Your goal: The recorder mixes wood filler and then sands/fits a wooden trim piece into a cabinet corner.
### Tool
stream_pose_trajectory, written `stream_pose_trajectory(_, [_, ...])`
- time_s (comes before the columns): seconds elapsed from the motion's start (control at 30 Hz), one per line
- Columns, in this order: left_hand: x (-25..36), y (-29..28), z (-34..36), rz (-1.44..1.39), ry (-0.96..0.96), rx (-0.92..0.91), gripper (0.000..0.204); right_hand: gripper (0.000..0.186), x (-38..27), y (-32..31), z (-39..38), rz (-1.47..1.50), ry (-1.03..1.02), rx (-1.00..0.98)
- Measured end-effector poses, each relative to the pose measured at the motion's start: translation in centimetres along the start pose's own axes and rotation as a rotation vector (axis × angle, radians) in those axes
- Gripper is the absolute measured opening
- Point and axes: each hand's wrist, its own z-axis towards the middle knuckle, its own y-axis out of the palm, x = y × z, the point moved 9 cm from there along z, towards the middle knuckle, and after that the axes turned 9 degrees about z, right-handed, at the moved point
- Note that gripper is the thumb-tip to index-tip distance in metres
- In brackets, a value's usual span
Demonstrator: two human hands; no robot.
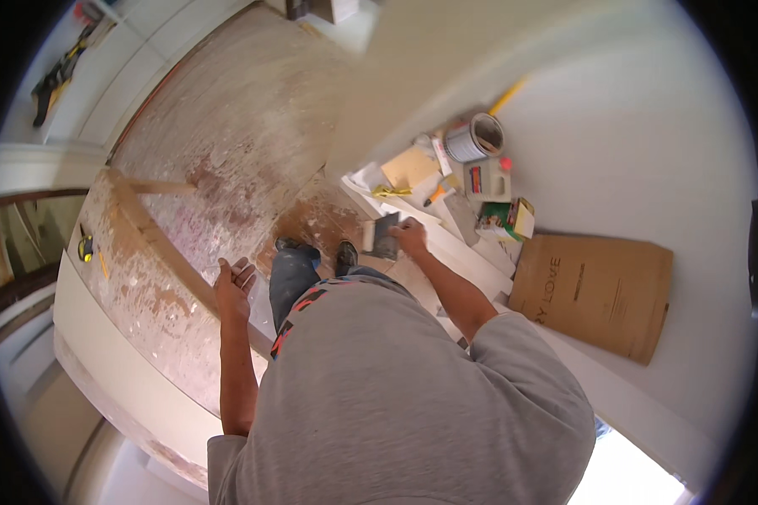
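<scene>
My right hand (411, 237) is closed on the edge of a dark grey flat piece (386, 236), roughly square; its exact kind does not show. A short pale strip (368, 236) lies along the far side of that piece, and I cannot tell whether the two are joined. Both are just right of my shoes, beside a white ledge (456, 252). Over on the left, my left hand (235, 280) is raised near a wooden board edge (164, 244), its fingers loosely bent and apart, with nothing in them.
On the right ledge stand an opened paint can (485, 135), a pale jug with a red cap (488, 181), a green-and-white box (505, 219) and an orange-handled brush (435, 196). A brown cardboard sheet (598, 290) leans nearby. A tape measure (85, 247) rests on the paint-stained boards at left.
</scene>
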Motion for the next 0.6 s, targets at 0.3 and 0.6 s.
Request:
stream_pose_trajectory(0.3, [-4.1, 7.5, -3.7, 0.174, -0.035, -0.081, 0.027, 0.03, 27.2, -15.7, -3.2, 0.208, 0.558, 0.548])
stream_pose_trajectory(0.6, [-3.9, 13.5, -4.2, 0.25, -0.043, -0.209, 0.027, 0.032, 44.3, -24.0, -2.8, 0.262, 0.378, 0.722])
